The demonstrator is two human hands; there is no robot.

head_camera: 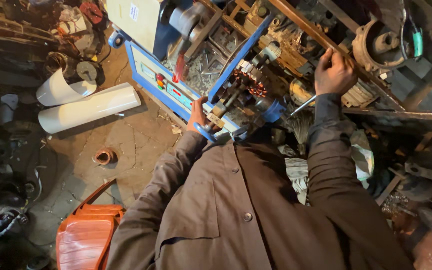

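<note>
I look straight down my brown coat at a blue coil-winding machine point(152, 75). My left hand point(198, 116) grips the blue crank handle point(207, 132) at the machine's near edge. A former wound with copper wire point(250, 85) sits on the spindle just above that hand. My right hand point(332, 72) is closed on a rusty metal bar point(306, 26) of the rack at the upper right. A thin metal rod point(303, 105) sticks out below that wrist.
Two white rolled sheets point(88, 106) lie on the cracked floor at left. An orange plastic chair point(87, 235) stands at lower left. A small copper coil point(104, 156) rests on the floor. Motor parts point(378, 45) and scrap crowd the right side.
</note>
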